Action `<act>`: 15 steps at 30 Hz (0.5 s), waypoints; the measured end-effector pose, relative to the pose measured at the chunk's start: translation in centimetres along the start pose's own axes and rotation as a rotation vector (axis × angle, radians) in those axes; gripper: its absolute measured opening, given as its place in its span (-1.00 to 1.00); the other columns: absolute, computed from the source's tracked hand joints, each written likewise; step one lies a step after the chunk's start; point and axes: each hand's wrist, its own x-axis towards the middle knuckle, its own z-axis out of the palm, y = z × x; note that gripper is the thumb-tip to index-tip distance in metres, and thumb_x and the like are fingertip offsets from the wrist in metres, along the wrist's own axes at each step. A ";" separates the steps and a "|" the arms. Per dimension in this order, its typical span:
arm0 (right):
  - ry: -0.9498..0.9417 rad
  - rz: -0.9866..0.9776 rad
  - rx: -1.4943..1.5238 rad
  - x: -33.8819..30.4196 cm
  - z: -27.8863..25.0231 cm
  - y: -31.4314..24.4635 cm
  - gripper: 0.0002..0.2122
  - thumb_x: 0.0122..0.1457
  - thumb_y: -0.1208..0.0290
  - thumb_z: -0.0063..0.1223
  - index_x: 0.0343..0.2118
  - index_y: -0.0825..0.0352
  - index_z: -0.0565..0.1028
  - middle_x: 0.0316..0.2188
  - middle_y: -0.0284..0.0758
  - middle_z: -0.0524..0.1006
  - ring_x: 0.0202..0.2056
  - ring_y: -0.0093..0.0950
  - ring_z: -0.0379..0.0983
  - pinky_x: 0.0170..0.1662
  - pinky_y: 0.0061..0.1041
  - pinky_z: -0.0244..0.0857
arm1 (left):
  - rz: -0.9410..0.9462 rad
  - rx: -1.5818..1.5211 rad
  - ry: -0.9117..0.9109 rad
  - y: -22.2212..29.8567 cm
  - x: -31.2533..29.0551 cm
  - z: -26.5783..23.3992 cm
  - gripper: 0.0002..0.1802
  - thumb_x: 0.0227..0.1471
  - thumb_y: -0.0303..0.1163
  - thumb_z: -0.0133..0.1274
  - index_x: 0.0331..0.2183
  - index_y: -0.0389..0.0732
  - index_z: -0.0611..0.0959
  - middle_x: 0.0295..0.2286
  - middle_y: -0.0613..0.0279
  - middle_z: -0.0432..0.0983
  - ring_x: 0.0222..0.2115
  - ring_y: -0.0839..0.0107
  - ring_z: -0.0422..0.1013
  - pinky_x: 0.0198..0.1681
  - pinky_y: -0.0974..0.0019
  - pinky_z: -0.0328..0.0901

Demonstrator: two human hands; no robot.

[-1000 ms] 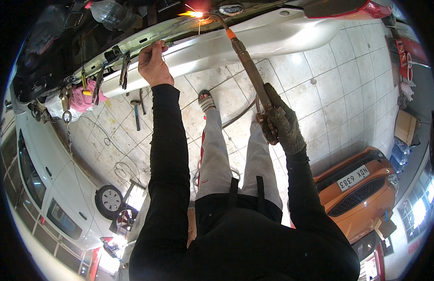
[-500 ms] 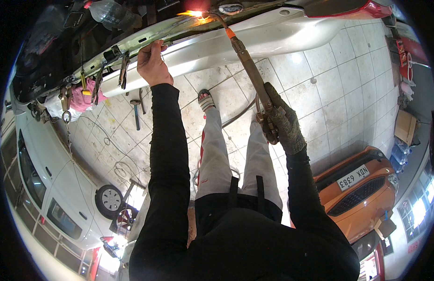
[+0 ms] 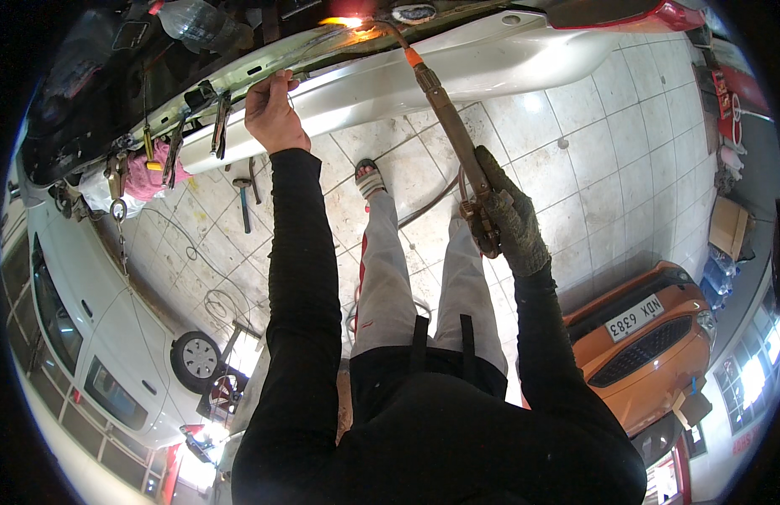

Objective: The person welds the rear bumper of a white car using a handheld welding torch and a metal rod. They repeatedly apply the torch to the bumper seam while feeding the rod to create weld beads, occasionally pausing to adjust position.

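My right hand (image 3: 518, 220), in a thick grey work glove, is wrapped round the handle of a gas torch (image 3: 447, 114). The torch slants up and left to a bent tip, where an orange flame (image 3: 350, 23) plays on the car's metal sill (image 3: 302, 55). Bare, my left hand (image 3: 276, 111) is at the sill's edge left of the flame, its fingertips pinched together on what looks like a thin rod, mostly hidden by the fingers. Below the sill runs a white body panel (image 3: 457, 74).
Locking pliers (image 3: 222, 124) clamp the sill on the left, near a pink cloth (image 3: 146, 175). A plastic bottle (image 3: 201, 23) lies inside the car. On the tiled floor are a hammer (image 3: 244, 206) and a hose (image 3: 428, 204). White (image 3: 95, 311) and orange (image 3: 647, 337) cars stand on either side.
The flame and the glow on the metal spread slightly wider now. Both hands and the torch stay almost where they were.
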 end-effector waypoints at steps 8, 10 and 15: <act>0.022 -0.014 0.018 0.2 0.6 -0.7 -0.36 0.36 0.08 0.03 0.39 0.28 0.16 -0.52 -0.35 0.53 -0.73 -0.68 0.25 -0.69 -0.66 0.16 | 0.016 0.010 -0.009 -0.2 0.2 -0.1 -0.94 0.11 -0.58 0.23 -0.35 -0.33 0.65 -0.38 0.11 0.66 -0.38 0.40 0.57 -0.26 0.36 0.50; 0.008 0.002 0.016 0.1 0.5 -0.8 -0.37 0.37 0.09 0.02 0.40 0.28 0.16 -0.54 -0.36 0.52 -0.73 -0.69 0.25 -0.69 -0.66 0.16 | 0.018 0.014 -0.013 -0.3 0.2 -0.2 -0.93 0.11 -0.57 0.24 -0.35 -0.33 0.65 -0.38 0.12 0.66 -0.37 0.40 0.57 -0.26 0.35 0.50; 0.007 0.019 -0.026 -0.1 0.3 -0.6 -0.38 0.37 0.13 0.01 0.40 0.28 0.15 -0.57 -0.38 0.48 -0.73 -0.69 0.26 -0.69 -0.65 0.17 | 0.018 0.026 -0.012 -0.3 0.2 -0.3 -0.92 0.13 -0.55 0.24 -0.33 -0.33 0.64 -0.37 0.11 0.66 -0.36 0.40 0.57 -0.26 0.35 0.51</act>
